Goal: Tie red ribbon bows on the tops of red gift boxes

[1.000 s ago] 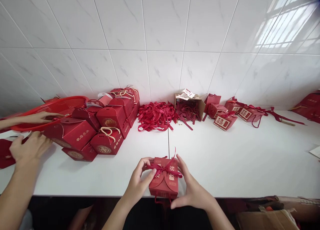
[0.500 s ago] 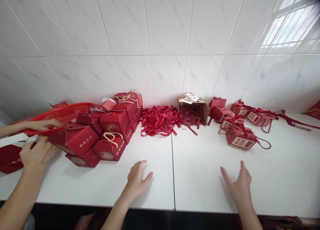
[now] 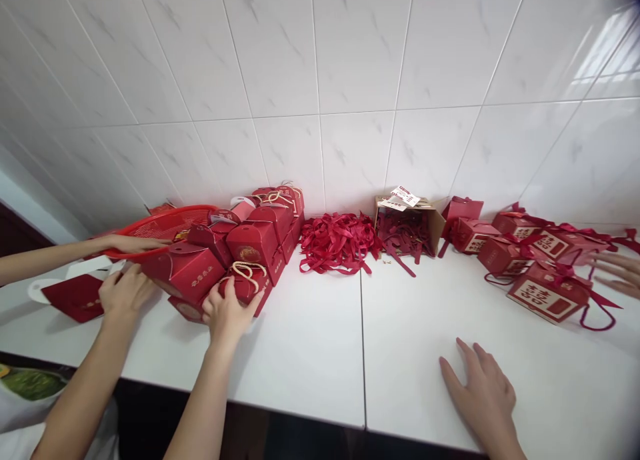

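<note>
My left hand is at the front of the stack on the left, fingers and thumb spanning a small red gift box with a twisted cord handle and gripping it. Part of that box's front is hidden by the hand. Low over the white table, my right hand is open and holds nothing, its fingers apart. Other red gift boxes are stacked against the gripped one.
A co-worker's hands are at the left, near a red plastic basket and a part-folded box. Red ribbons lie beside a cardboard box. Ribboned boxes stand right, near another person's hand.
My left hand has moved left and taken hold of the corded gift box. My right hand stays open over the table. Another person's hand has appeared at the right, and the view has shifted left.
</note>
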Demonstrator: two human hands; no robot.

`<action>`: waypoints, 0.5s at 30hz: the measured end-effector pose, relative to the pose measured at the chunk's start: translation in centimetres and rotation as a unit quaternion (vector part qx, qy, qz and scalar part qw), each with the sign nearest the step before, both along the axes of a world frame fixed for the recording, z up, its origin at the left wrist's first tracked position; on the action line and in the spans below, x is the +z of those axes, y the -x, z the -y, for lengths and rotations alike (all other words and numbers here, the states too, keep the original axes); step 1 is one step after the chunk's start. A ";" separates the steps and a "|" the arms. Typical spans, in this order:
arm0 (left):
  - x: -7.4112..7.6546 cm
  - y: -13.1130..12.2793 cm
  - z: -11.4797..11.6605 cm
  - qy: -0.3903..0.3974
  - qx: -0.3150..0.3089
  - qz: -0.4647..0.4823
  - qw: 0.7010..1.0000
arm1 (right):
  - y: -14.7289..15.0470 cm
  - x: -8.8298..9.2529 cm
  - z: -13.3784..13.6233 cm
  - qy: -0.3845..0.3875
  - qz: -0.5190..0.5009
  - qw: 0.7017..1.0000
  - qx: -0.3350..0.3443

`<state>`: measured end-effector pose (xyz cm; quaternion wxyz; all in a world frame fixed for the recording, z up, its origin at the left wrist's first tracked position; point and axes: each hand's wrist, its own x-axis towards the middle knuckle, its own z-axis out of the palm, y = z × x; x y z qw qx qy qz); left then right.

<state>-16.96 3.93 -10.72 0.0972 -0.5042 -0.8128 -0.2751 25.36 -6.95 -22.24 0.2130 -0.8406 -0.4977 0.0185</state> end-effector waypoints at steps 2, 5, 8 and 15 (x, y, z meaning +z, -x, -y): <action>-0.7 0.5 0.2 0.004 -0.009 0.011 1.000 | 0.0 0.0 0.0 0.003 0.001 1.000 0.002; -1.1 0.0 2.1 -0.028 -0.151 0.067 0.986 | 0.0 -0.1 0.0 0.005 0.002 1.000 0.002; -1.1 -1.7 4.9 0.039 -0.400 0.137 0.905 | -0.1 -0.2 0.0 0.007 0.002 1.000 0.002; -3.2 -5.5 7.1 -0.001 -0.403 0.274 0.873 | 0.3 0.4 -0.7 0.046 -0.004 0.999 -0.009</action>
